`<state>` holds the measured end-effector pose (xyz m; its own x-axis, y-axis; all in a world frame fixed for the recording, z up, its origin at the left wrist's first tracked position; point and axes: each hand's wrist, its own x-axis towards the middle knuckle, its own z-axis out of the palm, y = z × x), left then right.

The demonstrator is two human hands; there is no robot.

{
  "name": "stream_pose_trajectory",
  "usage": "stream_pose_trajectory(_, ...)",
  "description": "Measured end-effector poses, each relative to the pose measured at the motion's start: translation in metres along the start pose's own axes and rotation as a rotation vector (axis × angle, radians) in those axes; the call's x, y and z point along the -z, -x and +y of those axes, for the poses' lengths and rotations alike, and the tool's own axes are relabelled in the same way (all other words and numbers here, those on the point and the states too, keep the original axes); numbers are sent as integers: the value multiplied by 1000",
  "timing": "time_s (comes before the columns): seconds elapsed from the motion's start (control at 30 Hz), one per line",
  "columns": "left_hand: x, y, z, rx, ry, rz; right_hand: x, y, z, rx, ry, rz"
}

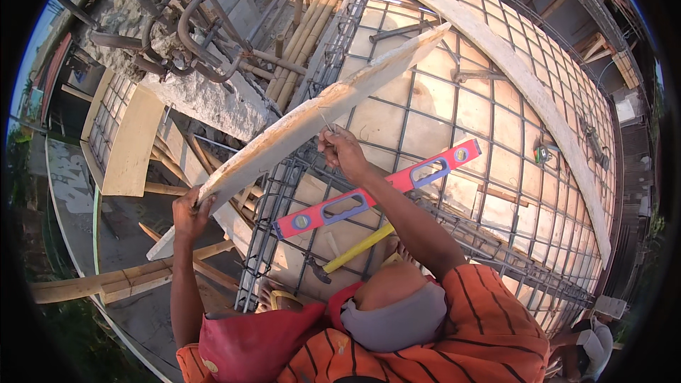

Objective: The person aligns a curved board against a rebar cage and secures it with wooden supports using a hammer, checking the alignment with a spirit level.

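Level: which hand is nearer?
Right. The right hand is just beyond the middle of the level, its forearm crossing over it. The left hand is farther off, out past the level's left end, gripping the board.

one held board (298,128), one red level (403,179)

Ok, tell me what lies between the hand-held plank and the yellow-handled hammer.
Head view: the right hand, its forearm crossing over the red level, with rebar grid beneath.
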<state>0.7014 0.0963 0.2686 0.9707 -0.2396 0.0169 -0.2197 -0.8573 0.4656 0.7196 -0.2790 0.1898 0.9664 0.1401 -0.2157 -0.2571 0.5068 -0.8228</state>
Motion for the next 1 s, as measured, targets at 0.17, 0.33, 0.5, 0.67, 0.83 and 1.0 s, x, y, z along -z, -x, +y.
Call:
stream_pose_trajectory(0.17, 45, 38, -14, 116, 79, 7, -48, 28, 9, 149, 346, -53)
stream_pose_trajectory(0.33, 54, 41, 13, 33, -134, 146, -72, 24, 56, -14, 447, -72)
stream_pose_trajectory(0.5, -2, -17, 79, -97, -210, -155, -97, 40, 51, -200, 586, -70)
stream_pose_trajectory(0.67, -27, -59, 111, -22, -201, -467, -105, 52, 24, -211, 448, -78)
stream_pose_trajectory(0.83, -40, -51, 85, -58, -163, -215, -109, 45, 16, -297, 420, -74)
stream_pose_trajectory(1.0, -56, -43, 89, 81, -190, -221, -95, 44, 63, -103, 610, -171)
